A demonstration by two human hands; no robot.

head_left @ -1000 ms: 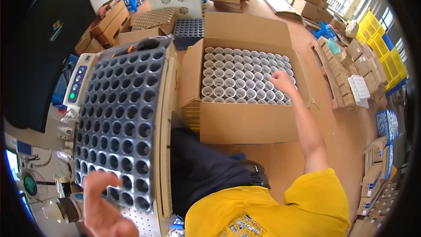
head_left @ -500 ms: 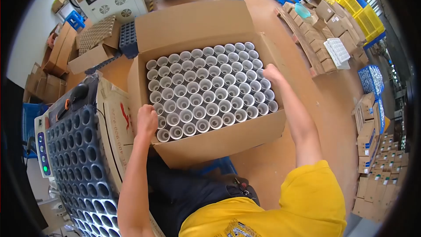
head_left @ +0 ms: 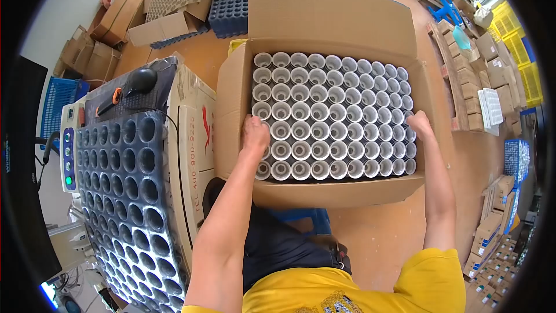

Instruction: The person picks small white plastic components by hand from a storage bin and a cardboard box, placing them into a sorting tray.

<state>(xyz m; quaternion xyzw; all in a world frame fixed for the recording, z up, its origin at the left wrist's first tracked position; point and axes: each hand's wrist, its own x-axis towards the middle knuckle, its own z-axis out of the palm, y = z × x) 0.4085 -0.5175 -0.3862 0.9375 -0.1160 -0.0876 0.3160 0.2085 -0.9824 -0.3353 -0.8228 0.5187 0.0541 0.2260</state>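
Note:
An open cardboard box (head_left: pixel 333 17) holds rows of white cups (head_left: pixel 319 131), mouths facing up. My left hand (head_left: pixel 256 134) is at the left end of the rows, fingers curled inside the box's left wall. At the right end, my right hand (head_left: pixel 419 124) is closed in the same way inside the right wall. The fingertips of both hands are hidden among the end cups, so what each one grips is unclear. Under the cups a dark layer shows in the gaps.
Left of the box, a dark tray with round holes (head_left: pixel 132 182) lies beside a black mouse (head_left: pixel 141 80) and an orange-handled tool (head_left: pixel 109 102). A monitor (head_left: pixel 29 162) stands far left. Pallets of cartons (head_left: pixel 467 75) are at the right. A blue stool (head_left: pixel 301 215) is below the box.
The view has swung left, so the box appears farther right and more level. Both hands remain at the two ends of the cup rows.

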